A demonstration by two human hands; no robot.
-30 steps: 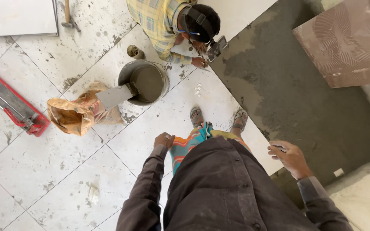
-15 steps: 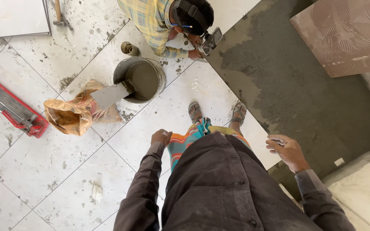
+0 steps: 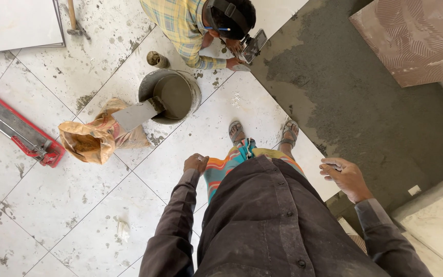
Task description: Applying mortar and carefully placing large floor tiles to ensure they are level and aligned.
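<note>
I stand on white floor tiles (image 3: 78,205), looking down at my dark shirt and my sandalled feet (image 3: 237,132). My left hand (image 3: 196,163) hangs by my hip as a closed fist with nothing in it. My right hand (image 3: 345,177) is held out over the edge of the grey mortar bed (image 3: 365,118), fingers curled around what looks like a small thin object. In front of me a crouching co-worker in a yellow checked shirt (image 3: 185,25) has hands at the edge of a laid tile.
A bucket of grey mortar (image 3: 173,95) with a flat trowel (image 3: 134,114) stands ahead on the left, beside a crumpled brown bag (image 3: 91,138). A red tile cutter (image 3: 16,131) lies far left. A combed tile (image 3: 416,38) lies face down at the top right.
The view has shifted slightly, so the co-worker and bucket sit higher in the frame. My right hand has dropped a little and turned. My left fist stays by my hip.
</note>
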